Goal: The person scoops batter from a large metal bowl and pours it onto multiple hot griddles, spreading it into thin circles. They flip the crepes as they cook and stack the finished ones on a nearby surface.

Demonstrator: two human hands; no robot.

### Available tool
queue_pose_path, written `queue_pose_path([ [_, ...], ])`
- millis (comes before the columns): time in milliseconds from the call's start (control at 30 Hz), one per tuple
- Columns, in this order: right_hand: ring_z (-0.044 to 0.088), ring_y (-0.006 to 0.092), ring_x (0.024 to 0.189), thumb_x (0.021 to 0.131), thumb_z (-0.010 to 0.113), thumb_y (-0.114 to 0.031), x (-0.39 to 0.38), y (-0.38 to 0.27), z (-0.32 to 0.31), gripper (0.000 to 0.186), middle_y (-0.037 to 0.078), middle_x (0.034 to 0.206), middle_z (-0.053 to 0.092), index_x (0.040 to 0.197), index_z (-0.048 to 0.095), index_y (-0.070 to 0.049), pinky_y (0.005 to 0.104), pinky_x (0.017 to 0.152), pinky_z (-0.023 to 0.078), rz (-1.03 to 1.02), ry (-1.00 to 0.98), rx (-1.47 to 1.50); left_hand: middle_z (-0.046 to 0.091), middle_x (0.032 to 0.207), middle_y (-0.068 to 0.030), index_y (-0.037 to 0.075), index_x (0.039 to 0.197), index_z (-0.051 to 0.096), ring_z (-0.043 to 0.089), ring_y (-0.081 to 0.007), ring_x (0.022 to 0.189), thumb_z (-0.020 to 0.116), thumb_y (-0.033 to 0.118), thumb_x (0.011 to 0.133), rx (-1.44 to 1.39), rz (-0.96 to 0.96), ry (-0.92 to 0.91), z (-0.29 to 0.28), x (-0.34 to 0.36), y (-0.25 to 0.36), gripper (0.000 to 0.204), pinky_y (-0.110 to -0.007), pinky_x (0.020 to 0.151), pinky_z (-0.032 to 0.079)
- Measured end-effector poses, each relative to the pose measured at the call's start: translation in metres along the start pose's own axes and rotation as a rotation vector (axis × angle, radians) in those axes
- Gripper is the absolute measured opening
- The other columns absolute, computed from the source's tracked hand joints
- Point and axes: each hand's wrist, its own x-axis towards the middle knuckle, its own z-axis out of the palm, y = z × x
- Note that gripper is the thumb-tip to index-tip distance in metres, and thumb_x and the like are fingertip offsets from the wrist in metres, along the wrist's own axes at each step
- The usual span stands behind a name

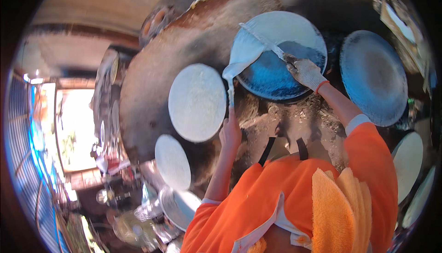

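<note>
Right hand (pixel 305 71) closed around flat spatula (pixel 264 41); left hand (pixel 230 133) pinching thin white sheet (pixel 244 55) edge.

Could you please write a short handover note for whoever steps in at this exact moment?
Left hand: pinching the lower edge of a thin white sheet.
Right hand, gloved: holding a flat stick under the sheet.
Sheet is about half peeled off the dark round griddle.
Another white sheet lies on the round plate to the left; the griddle on the right looks bare.
Left: the rest of the sheet is not yet off.
</note>
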Motion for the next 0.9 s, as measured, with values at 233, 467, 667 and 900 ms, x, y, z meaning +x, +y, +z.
queue_pose_path([
  [233,0.061,0.0282,0.067,0.088,0.048,-0.031,-0.099,-0.023,-0.009,0.045,0.015,0.076,0.062,0.129,0.042,-0.010,0.0353,0.064,0.050,-0.220,-0.275,0.321,0.054,0.078,-0.0172,0.012,0.139,0.025,0.057,-0.0342,0.066,0.045,0.012,0.088,-0.334,0.092,-0.072,0.013,-0.073,-0.016,0.054,-0.043,0.059,0.045],
  [467,0.043,0.0073,0.049,0.084,0.060,-0.028,-0.174,-0.124,-0.032,0.051,0.000,0.066,0.046,0.126,0.044,-0.006,0.0202,0.046,0.039,0.486,-0.197,1.463,0.048,0.064,-0.0020,0.007,0.124,0.033,0.040,-0.0067,0.041,0.037,0.012,0.095,-1.498,0.321,-0.401,-0.092,-0.032,-0.062,0.030,-0.017,0.038,0.030],
  [667,0.041,0.0081,0.047,0.089,0.054,-0.034,-0.098,-0.237,0.147,0.027,-0.002,0.066,0.049,0.104,0.049,-0.011,0.0239,0.042,0.037,0.631,0.225,1.448,0.041,0.062,-0.0002,0.008,0.137,0.019,0.032,-0.0042,0.038,0.034,0.007,0.094,-1.684,0.198,-0.261,-0.110,0.043,-0.075,0.046,-0.017,0.034,0.028],
  [900,0.044,0.0099,0.043,0.091,0.050,-0.032,-0.057,-0.258,0.194,0.016,-0.001,0.067,0.052,0.095,0.048,-0.017,0.0245,0.038,0.036,0.592,0.192,1.562,0.040,0.062,-0.0003,0.009,0.137,0.024,0.031,-0.0041,0.038,0.039,-0.002,0.084,-1.663,0.047,-0.249,-0.109,-0.013,-0.147,0.055,-0.018,0.034,0.028],
])
